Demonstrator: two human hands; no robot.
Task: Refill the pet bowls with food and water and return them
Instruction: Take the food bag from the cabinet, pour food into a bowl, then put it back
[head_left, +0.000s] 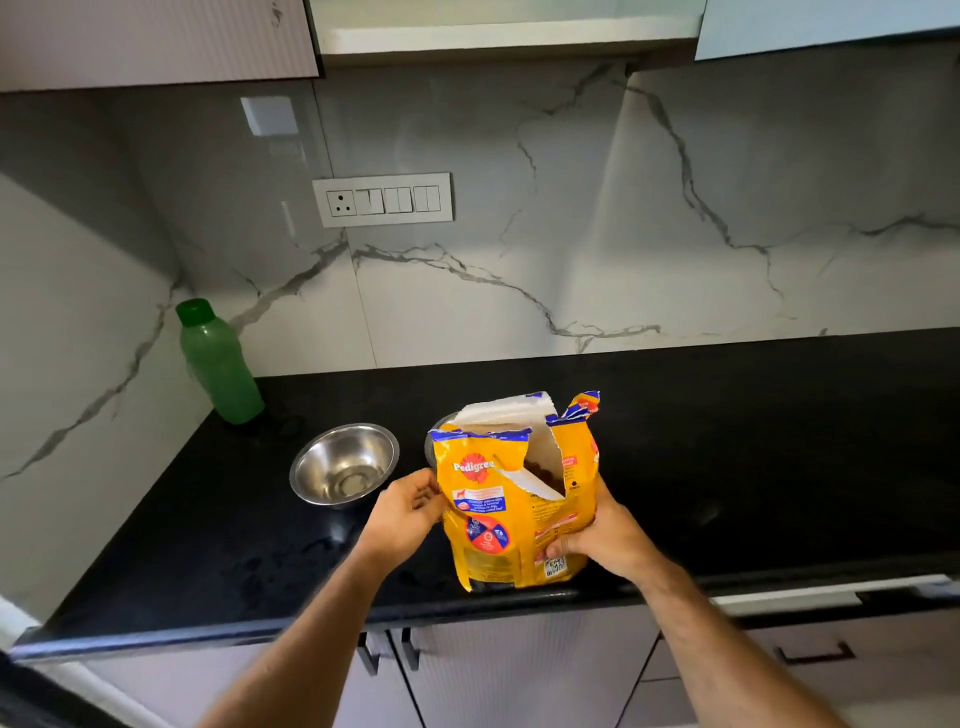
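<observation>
A yellow plastic bag of dog food (511, 499), printed with a red rosette and white lettering, stands upright near the front edge of the glossy black stone counter (753, 441). Its top is torn open, the white inner lining showing and brown kibble visible through the tear. The right hand (605, 538) grips the bag low on its right side, fingers (558, 548) curled round onto the front face near the printed code. The left hand (408, 506) is at the bag's left edge, its fingers bent toward the plastic; whether they pinch it or only touch it cannot be told. Just left of the bag sits a round stainless steel bowl (344, 464), upright, with only its shiny bottom showing inside. The rim of a second steel bowl (435, 434) peeks out behind the bag's upper left corner, mostly hidden. In the counter's back left corner, by the grey-veined white marble wall, stands a translucent green plastic bottle (218, 364) with a darker green cap, well apart from the bowls. A white switch panel (383, 199) is set in the wall above.
</observation>
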